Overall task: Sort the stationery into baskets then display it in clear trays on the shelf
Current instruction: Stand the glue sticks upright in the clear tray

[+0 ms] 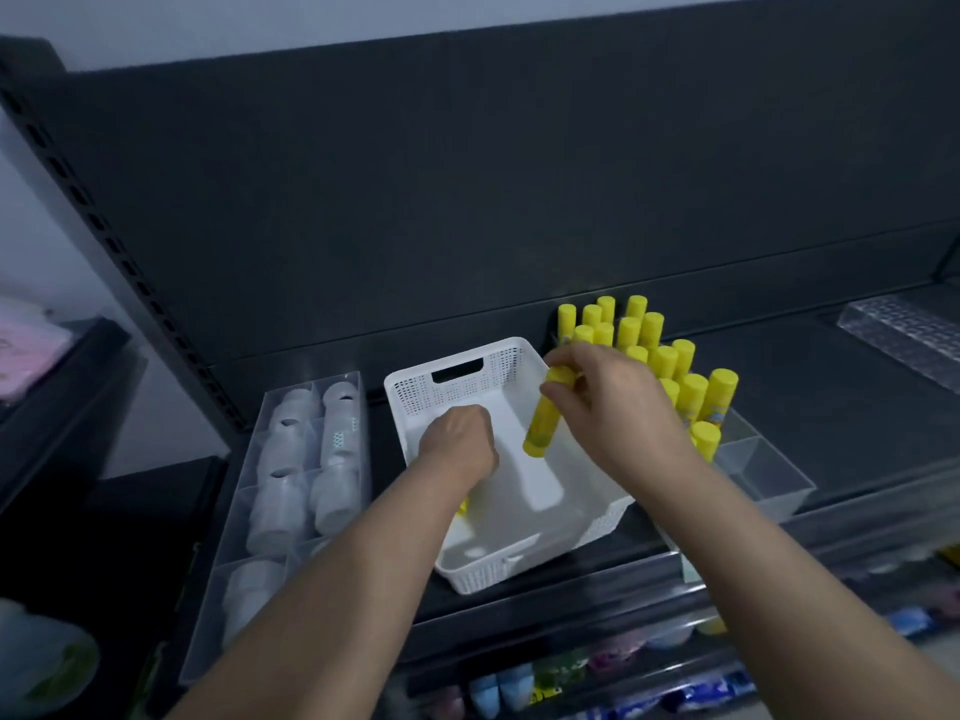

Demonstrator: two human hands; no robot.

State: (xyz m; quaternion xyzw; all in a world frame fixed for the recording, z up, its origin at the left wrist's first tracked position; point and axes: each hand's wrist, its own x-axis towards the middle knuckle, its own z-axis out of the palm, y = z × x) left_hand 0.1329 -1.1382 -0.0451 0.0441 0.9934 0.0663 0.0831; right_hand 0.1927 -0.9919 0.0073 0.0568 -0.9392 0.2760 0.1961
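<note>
Right hand (pixel 613 402) pinches a glue stick (pixel 543 428); left hand (pixel 457 441) curled in basket (pixel 415 392), grip unclear.

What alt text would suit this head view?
The right hand holds a yellow glue stick above a white basket on a dark shelf, while the left hand reaches into it. More glue sticks stand upright in a clear tray beside it.

basket (pixel 519 356) floor open | glue sticks (pixel 665 361) crowd tray (pixel 779 493) rear | front seemingly free
</note>
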